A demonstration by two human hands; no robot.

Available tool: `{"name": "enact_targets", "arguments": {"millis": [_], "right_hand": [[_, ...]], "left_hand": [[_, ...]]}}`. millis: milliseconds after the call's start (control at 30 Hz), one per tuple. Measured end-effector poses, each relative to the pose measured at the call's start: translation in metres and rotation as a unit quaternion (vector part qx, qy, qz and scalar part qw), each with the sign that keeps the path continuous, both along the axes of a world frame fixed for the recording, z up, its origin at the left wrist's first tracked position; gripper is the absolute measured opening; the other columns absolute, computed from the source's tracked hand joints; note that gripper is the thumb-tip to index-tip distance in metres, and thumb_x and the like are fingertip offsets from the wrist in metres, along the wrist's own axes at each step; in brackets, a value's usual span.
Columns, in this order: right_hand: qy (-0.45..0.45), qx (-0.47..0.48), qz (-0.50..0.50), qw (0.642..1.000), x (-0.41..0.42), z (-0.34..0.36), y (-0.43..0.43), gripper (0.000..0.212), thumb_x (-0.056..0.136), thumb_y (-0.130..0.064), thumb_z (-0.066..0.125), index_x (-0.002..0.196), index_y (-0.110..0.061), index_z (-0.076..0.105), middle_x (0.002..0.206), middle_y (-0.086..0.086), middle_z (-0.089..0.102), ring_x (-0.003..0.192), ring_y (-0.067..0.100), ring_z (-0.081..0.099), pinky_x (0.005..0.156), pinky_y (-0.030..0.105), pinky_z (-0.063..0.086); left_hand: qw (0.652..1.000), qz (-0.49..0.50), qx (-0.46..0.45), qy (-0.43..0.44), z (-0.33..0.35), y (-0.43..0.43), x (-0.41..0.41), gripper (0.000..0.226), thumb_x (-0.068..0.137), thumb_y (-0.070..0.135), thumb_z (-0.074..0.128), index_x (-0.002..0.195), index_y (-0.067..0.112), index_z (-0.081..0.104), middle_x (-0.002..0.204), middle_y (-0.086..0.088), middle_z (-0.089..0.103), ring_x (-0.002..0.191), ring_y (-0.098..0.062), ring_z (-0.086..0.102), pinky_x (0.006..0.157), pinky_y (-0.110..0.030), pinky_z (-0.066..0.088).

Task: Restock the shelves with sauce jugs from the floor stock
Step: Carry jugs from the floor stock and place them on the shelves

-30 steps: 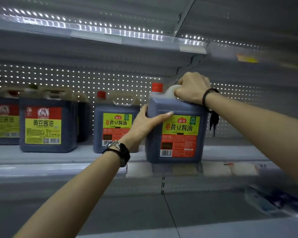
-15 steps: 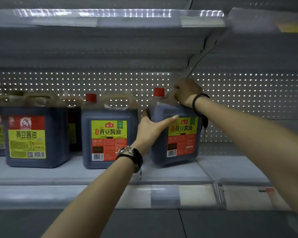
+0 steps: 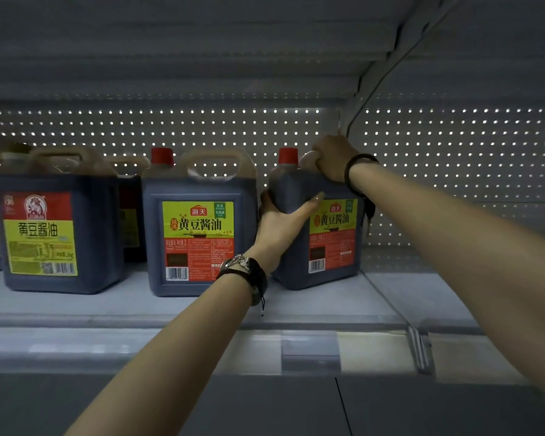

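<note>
Both hands on the rightmost jug [image 3: 332,247]: right hand [image 3: 331,158] clenched round its hidden handle, left hand [image 3: 280,225] clasping its corner.

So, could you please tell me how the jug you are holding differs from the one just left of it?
The held jug is gripped by the right hand at its handle and the left hand at its side; the neighbouring jug stands untouched. The held jug is turned aslant; the neighbouring jug faces squarely forward, its handle free. Both have red caps, dark sauce and the same yellow-and-red label.
</note>
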State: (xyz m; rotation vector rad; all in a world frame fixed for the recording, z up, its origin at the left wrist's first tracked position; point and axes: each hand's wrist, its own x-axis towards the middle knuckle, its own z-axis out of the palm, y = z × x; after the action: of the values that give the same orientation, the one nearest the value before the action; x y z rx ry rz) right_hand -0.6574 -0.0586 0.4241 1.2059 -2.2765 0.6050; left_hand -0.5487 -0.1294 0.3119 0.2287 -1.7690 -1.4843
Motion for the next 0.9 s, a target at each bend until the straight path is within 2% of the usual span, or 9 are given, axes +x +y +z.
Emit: {"name": "enact_targets", "arguments": {"millis": [67,200,300,400,533,600,667,800,900], "right_hand": [[0.001,0.011,0.006,1.0,-0.003,-0.003,-0.004,0.025,0.094,-0.01,0.041,0.099,0.005,0.061,0.108,0.025,0.061,0.1,0.034,0.057,0.071,0.027,0.033],[0.029,0.024,0.002,0.999,-0.004,-0.004,-0.003,0.015,0.094,-0.013,0.042,0.088,-0.007,0.054,0.101,0.021,0.059,0.099,0.036,0.057,0.072,0.031,0.036],[0.022,0.041,-0.025,0.999,0.004,0.0,0.003,0.027,0.092,-0.013,0.044,0.107,0.0,0.063,0.101,0.019,0.059,0.101,0.037,0.059,0.077,0.035,0.046],[0.028,0.045,-0.049,0.997,0.006,0.001,0.003,0.031,0.09,-0.013,0.046,0.112,-0.001,0.064,0.107,0.019,0.062,0.099,0.036,0.059,0.077,0.033,0.044],[0.01,0.018,-0.057,0.998,0.008,-0.002,0.002,0.033,0.091,-0.015,0.047,0.118,-0.002,0.06,0.116,0.021,0.059,0.102,0.035,0.056,0.078,0.033,0.042],[0.005,-0.017,-0.064,0.998,0.008,-0.008,0.006,0.038,0.095,-0.019,0.045,0.126,0.002,0.047,0.125,0.024,0.052,0.115,0.038,0.05,0.086,0.036,0.041],[-0.007,-0.05,-0.068,0.996,0.007,-0.016,0.013,0.043,0.097,-0.022,0.043,0.132,0.001,0.039,0.134,0.023,0.044,0.123,0.037,0.042,0.094,0.038,0.037],[-0.045,-0.088,-0.048,0.994,0.016,-0.033,0.032,0.044,0.098,-0.022,0.039,0.139,-0.008,0.033,0.141,0.018,0.033,0.127,0.036,0.038,0.098,0.04,0.038],[-0.01,-0.08,-0.051,0.995,0.031,-0.05,0.053,0.041,0.097,-0.028,0.04,0.135,-0.013,0.039,0.128,0.016,0.048,0.113,0.035,0.051,0.088,0.042,0.047]], "left_hand": [[1.0,0.004,0.0,-0.008,-0.002,0.002,0.0,0.1,0.064,0.057,0.078,0.143,0.021,0.027,0.131,0.0,0.055,0.115,-0.018,0.058,0.098,-0.036,0.049],[0.999,0.024,-0.019,-0.029,-0.006,0.005,-0.002,0.101,0.069,0.063,0.07,0.145,0.019,0.02,0.128,-0.002,0.057,0.115,-0.02,0.057,0.101,-0.04,0.047],[0.998,0.021,-0.003,-0.053,-0.007,0.006,-0.003,0.122,0.051,0.082,0.064,0.148,0.021,0.021,0.13,-0.005,0.058,0.115,-0.023,0.058,0.1,-0.042,0.047],[0.997,0.019,0.0,-0.075,-0.009,0.007,-0.004,0.111,0.066,0.075,0.062,0.15,0.015,0.021,0.129,-0.006,0.058,0.115,-0.023,0.058,0.101,-0.043,0.046],[0.995,0.031,0.007,-0.099,-0.008,0.013,0.002,0.133,0.045,0.09,0.057,0.149,0.016,0.021,0.139,-0.009,0.051,0.124,-0.027,0.052,0.105,-0.045,0.042],[0.992,0.022,-0.006,-0.127,-0.006,0.025,0.016,0.109,0.073,0.075,0.053,0.151,0.013,0.01,0.146,-0.01,0.042,0.133,-0.027,0.042,0.111,-0.043,0.035],[0.984,0.021,-0.026,-0.173,-0.012,0.032,0.024,0.095,0.09,0.06,0.043,0.151,0.012,-0.011,0.157,-0.014,0.016,0.145,-0.029,0.019,0.117,-0.045,0.021],[0.962,0.052,-0.097,-0.251,-0.02,0.049,0.039,0.091,0.095,0.047,0.046,0.149,0.012,-0.018,0.158,-0.017,-0.011,0.146,-0.033,-0.002,0.117,-0.046,0.008],[0.953,0.048,-0.151,-0.257,-0.025,0.065,0.057,0.094,0.094,0.038,0.052,0.149,0.013,-0.019,0.158,-0.015,-0.014,0.146,-0.033,-0.01,0.117,-0.046,0.003]]}}
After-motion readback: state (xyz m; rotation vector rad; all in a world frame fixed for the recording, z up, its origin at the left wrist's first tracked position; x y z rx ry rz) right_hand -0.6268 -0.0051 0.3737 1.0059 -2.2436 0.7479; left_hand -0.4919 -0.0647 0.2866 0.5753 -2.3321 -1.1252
